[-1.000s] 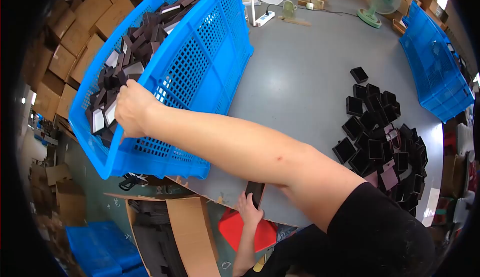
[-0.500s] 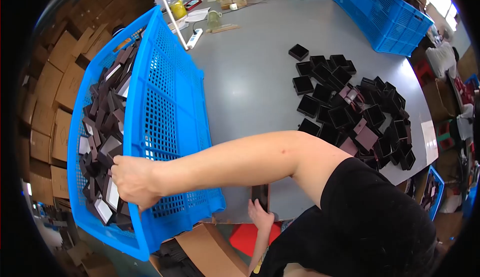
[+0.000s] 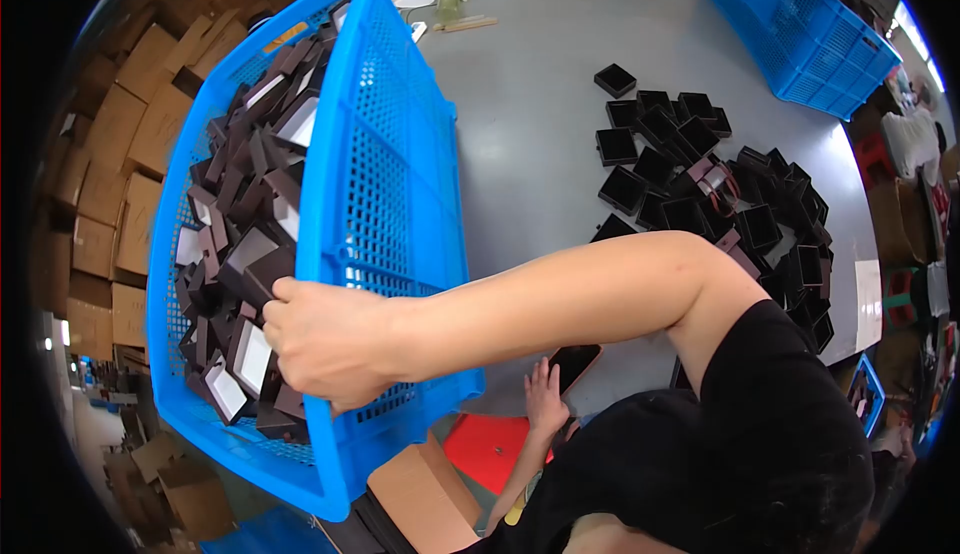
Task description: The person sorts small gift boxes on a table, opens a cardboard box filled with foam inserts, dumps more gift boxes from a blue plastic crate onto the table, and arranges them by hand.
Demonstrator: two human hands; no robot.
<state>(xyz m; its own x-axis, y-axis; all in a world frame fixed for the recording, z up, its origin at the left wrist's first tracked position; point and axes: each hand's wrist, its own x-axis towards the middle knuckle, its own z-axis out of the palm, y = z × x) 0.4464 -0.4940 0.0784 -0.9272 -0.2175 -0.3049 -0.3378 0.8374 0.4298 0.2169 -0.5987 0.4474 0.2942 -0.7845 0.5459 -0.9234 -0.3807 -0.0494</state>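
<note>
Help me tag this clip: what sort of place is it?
Probably a box-making or packing workshop: stacked cardboard cartons, a blue basket full of small dark boxes, and open black boxes heaped on a grey worktable.

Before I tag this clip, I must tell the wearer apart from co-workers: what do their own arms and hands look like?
The right hand is ungloved, its arm in a short black fabric sleeve ending above the elbow. The left hand is ungloved too; a yellowish item shows on that forearm, too small to identify.
</note>
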